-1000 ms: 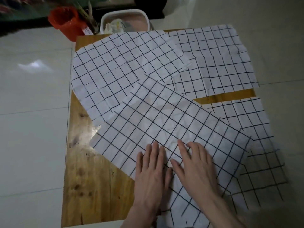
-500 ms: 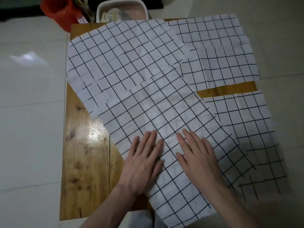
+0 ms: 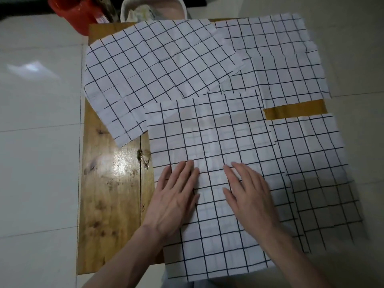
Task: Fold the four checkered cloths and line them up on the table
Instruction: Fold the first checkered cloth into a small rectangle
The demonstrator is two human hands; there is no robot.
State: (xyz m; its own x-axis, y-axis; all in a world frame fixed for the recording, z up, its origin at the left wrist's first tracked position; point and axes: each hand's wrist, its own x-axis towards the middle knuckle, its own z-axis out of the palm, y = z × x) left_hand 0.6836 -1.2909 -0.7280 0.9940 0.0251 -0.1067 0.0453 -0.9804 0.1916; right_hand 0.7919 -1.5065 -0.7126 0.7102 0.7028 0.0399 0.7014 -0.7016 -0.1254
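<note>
The four checkered cloths point(image 3: 207, 138) were white with thin black grid lines. The surface point(image 3: 112, 194) was glossy yellow-brown wood. Floor tiles point(image 3: 37, 163) were pale grey-white; the bucket point(image 3: 74, 13) was red-orange.

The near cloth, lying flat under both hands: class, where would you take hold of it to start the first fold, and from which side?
Probably at its two near corners, coming from the person's own side. The near cloth lies flat and square to the table, and its near edge hangs past the table's front, so fingers can slip under there. The left hand and right hand rest flat on it now, pinching nothing.
</note>
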